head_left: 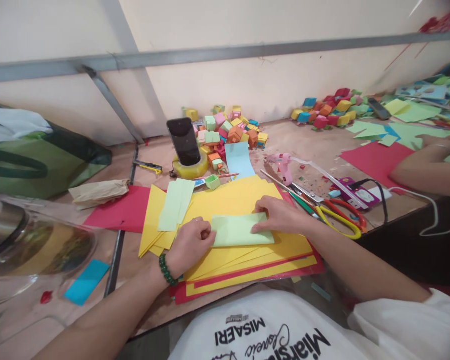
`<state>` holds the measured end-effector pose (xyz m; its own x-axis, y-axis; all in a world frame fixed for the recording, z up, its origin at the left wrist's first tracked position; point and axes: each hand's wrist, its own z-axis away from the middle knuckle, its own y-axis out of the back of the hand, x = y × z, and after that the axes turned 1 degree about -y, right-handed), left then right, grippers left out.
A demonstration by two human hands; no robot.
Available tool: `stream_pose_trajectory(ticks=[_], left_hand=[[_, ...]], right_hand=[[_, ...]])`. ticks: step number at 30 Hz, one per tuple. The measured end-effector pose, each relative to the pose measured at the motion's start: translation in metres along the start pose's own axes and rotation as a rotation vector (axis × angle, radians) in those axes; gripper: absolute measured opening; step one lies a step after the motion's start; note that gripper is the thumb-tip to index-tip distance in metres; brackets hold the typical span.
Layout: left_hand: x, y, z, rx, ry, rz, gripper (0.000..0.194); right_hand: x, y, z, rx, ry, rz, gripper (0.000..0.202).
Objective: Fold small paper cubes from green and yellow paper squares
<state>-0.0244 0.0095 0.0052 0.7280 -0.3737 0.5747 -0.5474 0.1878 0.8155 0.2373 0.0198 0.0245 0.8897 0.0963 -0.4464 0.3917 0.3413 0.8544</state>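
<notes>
A pale green strip of paper (240,231) lies across a stack of yellow sheets (292,243) in front of me. At its left end, my left hand (193,242) is closed with the fingers pinched on the paper's edge. My right hand (279,215) grips the other end, thumb at the front and fingers at the far edge. The strip looks folded over lengthwise. Just beyond my left hand rest more pale green paper pieces (177,202). A small green paper box (212,182) stands behind the stack.
A phone (183,141) stands in a tape roll (190,167) before a pile of paper cubes (235,132). To the right lie scissors (337,220), a pink glue gun (284,167) and a purple power strip (354,192). A glass jug (41,240) is at left; another person's arm (431,172) reaches in at right.
</notes>
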Motion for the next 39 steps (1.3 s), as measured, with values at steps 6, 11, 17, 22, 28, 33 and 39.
stream_pose_trajectory(ticks=[6, 11, 17, 22, 28, 33, 39], left_hand=[[0.004, 0.002, 0.002, -0.007, -0.001, -0.012, 0.031], [-0.001, 0.002, 0.004, 0.005, -0.003, 0.116, 0.016], [-0.011, 0.003, 0.002, 0.090, 0.152, 0.593, 0.074], [-0.003, 0.006, 0.005, -0.106, 0.201, 0.852, 0.039], [0.004, 0.006, 0.009, -0.016, 0.196, 0.905, 0.038], [0.007, 0.008, 0.010, -0.017, 0.195, 0.881, 0.040], [0.021, 0.022, 0.011, 0.016, 0.189, 0.801, 0.042]], right_hand=[[-0.010, -0.001, 0.007, -0.017, -0.075, 0.059, 0.036], [-0.002, -0.009, 0.009, -0.054, 0.038, -0.030, 0.024], [-0.006, -0.018, 0.026, 0.077, 0.096, -0.394, 0.024], [-0.018, -0.017, 0.034, 0.263, 0.064, -0.509, 0.019], [-0.011, -0.031, 0.027, 0.334, -0.068, -1.006, 0.060], [-0.015, -0.037, 0.025, 0.345, -0.111, -1.003, 0.061], [-0.026, -0.035, 0.026, 0.398, -0.042, -1.043, 0.055]])
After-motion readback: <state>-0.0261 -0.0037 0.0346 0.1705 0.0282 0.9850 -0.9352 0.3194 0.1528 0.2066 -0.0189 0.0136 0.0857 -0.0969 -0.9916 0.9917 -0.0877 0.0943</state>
